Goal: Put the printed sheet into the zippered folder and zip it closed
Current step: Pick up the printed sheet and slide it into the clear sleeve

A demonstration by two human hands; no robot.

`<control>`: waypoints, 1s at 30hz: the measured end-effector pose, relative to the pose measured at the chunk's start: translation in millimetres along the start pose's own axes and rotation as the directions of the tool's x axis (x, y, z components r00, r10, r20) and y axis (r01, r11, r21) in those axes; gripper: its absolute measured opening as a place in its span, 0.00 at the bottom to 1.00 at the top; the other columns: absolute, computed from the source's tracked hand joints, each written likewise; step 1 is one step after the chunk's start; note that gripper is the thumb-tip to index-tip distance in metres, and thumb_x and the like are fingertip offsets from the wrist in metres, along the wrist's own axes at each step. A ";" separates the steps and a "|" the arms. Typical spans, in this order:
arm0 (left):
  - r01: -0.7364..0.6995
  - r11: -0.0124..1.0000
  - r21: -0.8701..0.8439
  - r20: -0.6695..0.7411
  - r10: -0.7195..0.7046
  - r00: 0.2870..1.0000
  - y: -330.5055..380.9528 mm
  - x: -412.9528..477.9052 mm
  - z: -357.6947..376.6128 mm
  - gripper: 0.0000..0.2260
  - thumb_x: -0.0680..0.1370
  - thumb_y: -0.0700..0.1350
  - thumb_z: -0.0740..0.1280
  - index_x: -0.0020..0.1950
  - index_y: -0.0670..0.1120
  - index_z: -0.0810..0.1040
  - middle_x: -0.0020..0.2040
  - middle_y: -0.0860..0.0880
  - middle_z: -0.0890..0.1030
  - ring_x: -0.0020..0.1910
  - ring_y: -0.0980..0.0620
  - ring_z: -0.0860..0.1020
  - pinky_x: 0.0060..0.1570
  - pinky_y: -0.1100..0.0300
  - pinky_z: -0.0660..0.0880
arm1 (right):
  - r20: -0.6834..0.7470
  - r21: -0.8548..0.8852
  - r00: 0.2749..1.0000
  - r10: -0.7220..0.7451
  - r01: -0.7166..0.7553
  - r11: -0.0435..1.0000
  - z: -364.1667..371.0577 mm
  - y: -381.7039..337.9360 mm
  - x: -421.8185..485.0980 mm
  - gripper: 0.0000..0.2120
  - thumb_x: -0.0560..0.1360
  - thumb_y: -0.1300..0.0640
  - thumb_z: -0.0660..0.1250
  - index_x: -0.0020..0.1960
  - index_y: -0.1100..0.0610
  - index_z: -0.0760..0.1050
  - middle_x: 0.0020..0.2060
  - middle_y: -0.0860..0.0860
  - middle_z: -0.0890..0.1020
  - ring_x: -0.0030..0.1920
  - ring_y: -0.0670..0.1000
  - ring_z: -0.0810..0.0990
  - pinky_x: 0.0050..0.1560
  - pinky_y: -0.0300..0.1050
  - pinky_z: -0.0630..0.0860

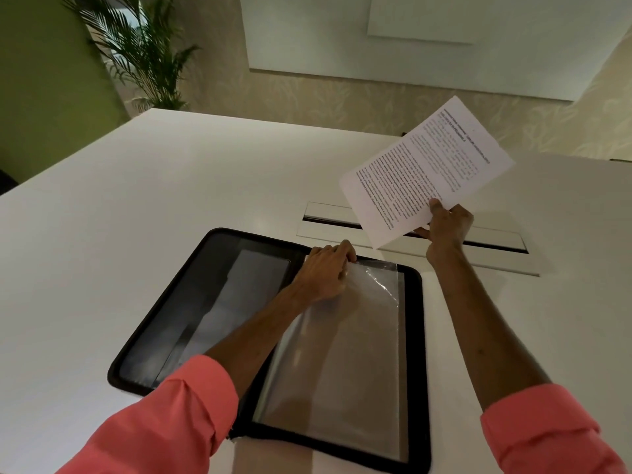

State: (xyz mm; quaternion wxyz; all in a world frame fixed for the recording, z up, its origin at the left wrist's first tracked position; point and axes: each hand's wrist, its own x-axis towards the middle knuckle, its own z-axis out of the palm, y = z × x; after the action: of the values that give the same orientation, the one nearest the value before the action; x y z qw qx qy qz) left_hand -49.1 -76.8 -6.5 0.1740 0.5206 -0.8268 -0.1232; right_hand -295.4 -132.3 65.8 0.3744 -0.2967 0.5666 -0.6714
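A black zippered folder (178, 295) lies wide open on the white table, its zip track running round both halves. Clear plastic sleeves (345, 364) fill its right half. My left hand (325, 271) rests at the top edge of the sleeves, fingers curled over the uppermost one and pinching it. The printed sheet (424, 169), white with dense black text, is held up in the air above and to the right of the folder. My right hand (446, 224) grips its lower corner between thumb and fingers.
A long cable slot with a white flap (328, 217) is set into the table (136, 186) just behind the folder. A potted palm (143, 53) stands beyond the far left corner. Wall panels hang behind.
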 end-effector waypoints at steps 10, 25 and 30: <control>0.002 1.000 -0.007 -0.022 -0.002 1.000 10.8 14.3 -0.7 0.10 0.79 0.45 0.72 0.61 0.51 0.81 0.61 0.53 0.83 0.61 0.50 0.82 0.69 0.48 0.73 | 0.087 -0.123 0.996 0.009 0.002 0.992 23.0 12.9 5.2 0.06 0.83 0.60 0.69 0.51 0.52 0.83 0.52 0.54 0.87 0.54 0.56 0.87 0.46 0.65 0.88; -0.017 1.000 0.011 -0.102 0.018 0.995 15.0 15.7 2.9 0.10 0.80 0.45 0.73 0.62 0.51 0.82 0.64 0.52 0.85 0.64 0.50 0.80 0.67 0.50 0.73 | 0.333 -0.253 0.933 0.135 -0.050 0.966 10.1 28.5 -12.2 0.06 0.83 0.58 0.71 0.53 0.47 0.83 0.50 0.49 0.88 0.50 0.52 0.89 0.36 0.49 0.87; -0.014 1.000 -0.013 -0.092 0.013 0.996 21.4 21.8 2.9 0.10 0.80 0.47 0.72 0.61 0.51 0.83 0.61 0.53 0.86 0.63 0.49 0.80 0.67 0.50 0.72 | 0.413 -0.348 0.895 0.166 -0.013 0.937 1.1 28.5 -8.4 0.08 0.83 0.59 0.70 0.59 0.48 0.81 0.52 0.51 0.88 0.51 0.54 0.88 0.40 0.53 0.88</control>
State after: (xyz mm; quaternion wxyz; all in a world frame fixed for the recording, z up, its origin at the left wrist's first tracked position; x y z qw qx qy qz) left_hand -76.5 -87.3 2.7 0.2160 0.5190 -0.8205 -0.1038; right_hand -285.2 -128.1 38.3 0.4664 -0.4721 0.5878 -0.4627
